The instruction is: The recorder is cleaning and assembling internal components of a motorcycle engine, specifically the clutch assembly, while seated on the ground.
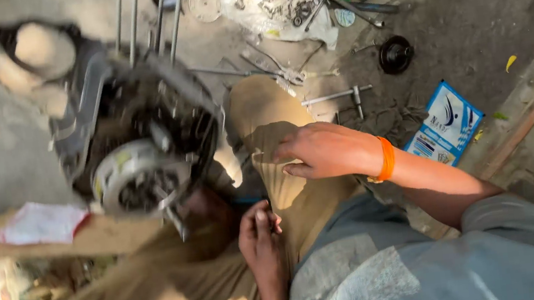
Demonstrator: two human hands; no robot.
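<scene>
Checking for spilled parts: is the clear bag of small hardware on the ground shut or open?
Open: the clear bag lies spread flat, bolts and springs showing loose across it.

Greasy dull metal engine point(140, 142) with a shiny metal cover point(138, 176); matt tan cloth trousers point(280, 148); rough dusty concrete ground point(479, 2); glossy blue paper packet point(443, 123)

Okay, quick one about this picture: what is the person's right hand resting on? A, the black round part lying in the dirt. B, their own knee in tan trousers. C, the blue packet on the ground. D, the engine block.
B: the right hand, with an orange band at its wrist, lies flat on the bent knee in tan trousers, apart from the engine and the blue packet.
</scene>
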